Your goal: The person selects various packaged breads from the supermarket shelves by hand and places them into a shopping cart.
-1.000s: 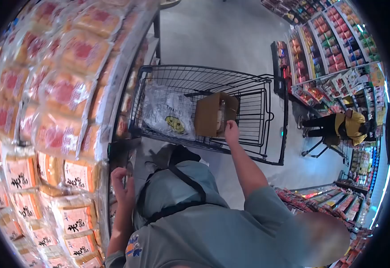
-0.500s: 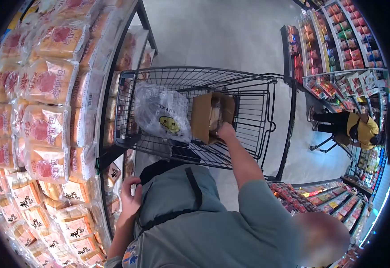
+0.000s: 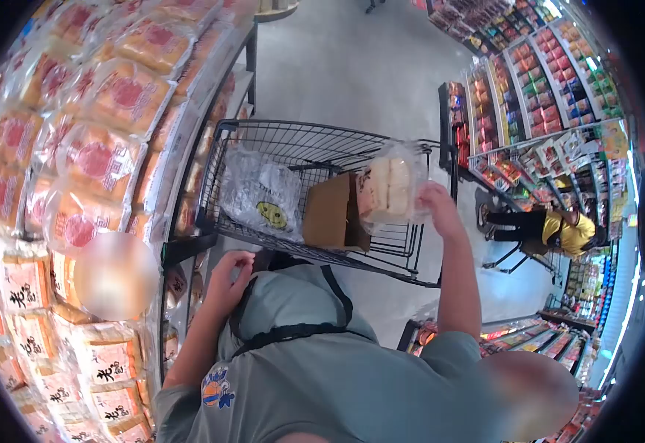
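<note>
My right hand (image 3: 437, 203) grips the edge of a clear bag of sliced bread (image 3: 390, 186). The bread hangs over the shopping cart (image 3: 293, 127), beside an open brown cardboard box (image 3: 330, 214). My left hand (image 3: 234, 279) is held near my waist, its fingers loosely bent and apart, with nothing in it. In the cart also lies a crumpled clear plastic bag (image 3: 256, 188) with a yellow smiley face and the print "THANK". What the box contains is mostly hidden.
Shelves stacked with packaged bread (image 3: 90, 159) rise close on my left. Across the aisle stand racks of packaged goods (image 3: 551, 70). A person in a yellow top (image 3: 566, 230) is on the right with a cart.
My right hand has lifted the bread bag out of the cardboard box and moved right with it. The left hand stays near my waist, still empty. The view has shifted slightly.
</note>
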A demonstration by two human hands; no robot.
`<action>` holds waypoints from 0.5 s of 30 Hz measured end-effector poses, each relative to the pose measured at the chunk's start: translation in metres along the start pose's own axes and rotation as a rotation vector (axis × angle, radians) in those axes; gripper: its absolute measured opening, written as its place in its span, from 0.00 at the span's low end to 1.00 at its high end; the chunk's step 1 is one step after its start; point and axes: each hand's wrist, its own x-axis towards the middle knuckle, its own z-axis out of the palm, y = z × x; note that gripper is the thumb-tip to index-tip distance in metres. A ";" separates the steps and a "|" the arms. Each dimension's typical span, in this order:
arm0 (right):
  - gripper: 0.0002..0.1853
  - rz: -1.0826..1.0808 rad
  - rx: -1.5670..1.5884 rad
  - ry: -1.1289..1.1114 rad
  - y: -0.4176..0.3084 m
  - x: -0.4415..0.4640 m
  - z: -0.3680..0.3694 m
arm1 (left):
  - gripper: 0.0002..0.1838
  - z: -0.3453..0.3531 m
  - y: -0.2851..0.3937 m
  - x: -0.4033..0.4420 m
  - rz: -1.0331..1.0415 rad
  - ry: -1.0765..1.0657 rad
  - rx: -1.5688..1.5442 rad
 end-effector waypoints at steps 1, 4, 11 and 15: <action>0.08 0.008 0.139 0.069 -0.021 -0.010 0.003 | 0.10 0.000 -0.004 -0.002 0.054 -0.007 -0.050; 0.06 -0.060 0.262 0.050 -0.075 -0.034 0.013 | 0.12 -0.009 -0.001 -0.006 0.065 -0.014 -0.129; 0.11 -0.256 0.031 -0.424 -0.180 -0.069 0.106 | 0.35 -0.024 -0.014 -0.031 -0.006 -0.026 -0.214; 0.10 -0.350 -0.070 -0.835 -0.224 -0.059 0.162 | 0.53 -0.061 0.001 -0.060 0.295 0.438 0.110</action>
